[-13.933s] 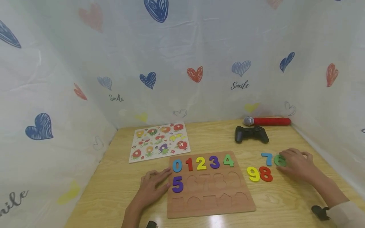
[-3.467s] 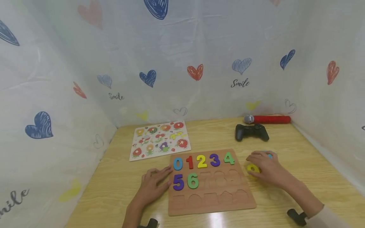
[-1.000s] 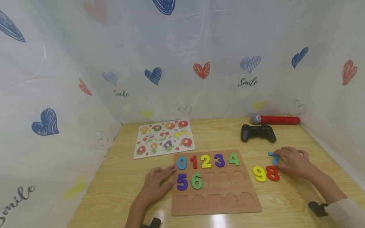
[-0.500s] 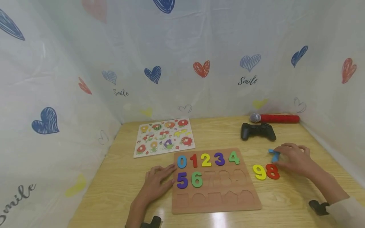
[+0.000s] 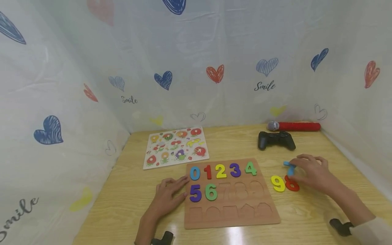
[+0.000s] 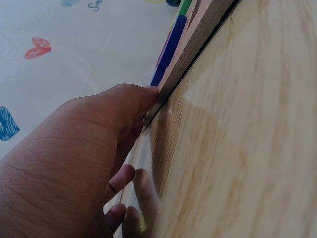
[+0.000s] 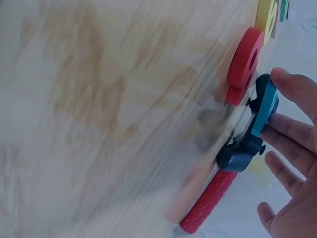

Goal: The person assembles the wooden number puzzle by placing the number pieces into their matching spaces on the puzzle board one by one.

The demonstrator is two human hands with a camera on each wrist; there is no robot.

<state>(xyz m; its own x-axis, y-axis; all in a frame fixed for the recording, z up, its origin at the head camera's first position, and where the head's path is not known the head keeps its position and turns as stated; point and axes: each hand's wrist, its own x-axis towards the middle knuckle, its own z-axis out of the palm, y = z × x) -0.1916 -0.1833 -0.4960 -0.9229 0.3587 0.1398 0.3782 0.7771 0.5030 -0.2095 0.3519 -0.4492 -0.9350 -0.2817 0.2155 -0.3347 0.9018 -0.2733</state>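
Note:
My right hand (image 5: 315, 173) pinches the blue number 7 (image 5: 290, 170) between thumb and fingers. In the right wrist view the blue 7 (image 7: 266, 109) is off the table. Just under it lies the red number 8 (image 5: 292, 185), partly covered, with the yellow number 9 (image 5: 277, 183) to its left. My left hand (image 5: 167, 197) touches the left edge of the wooden number board (image 5: 232, 219) with thumb and fingertips. The board holds 0 to 4 in its top row, then the purple 5 (image 5: 195, 193) and green 6 (image 5: 211, 192) below. Other recesses show bare wood.
A fruit puzzle board (image 5: 176, 148) lies behind the number board on the left. At the back right are a black game controller (image 5: 276, 140) and a red microphone (image 5: 295, 126). Heart-printed white sheeting (image 5: 196, 92) walls the table (image 5: 122, 204) at the back and sides.
The green 6 has gone from the table into the board's second row. My right hand then took the blue 7, raised it and brought it slightly left. The left hand stays at the board's edge.

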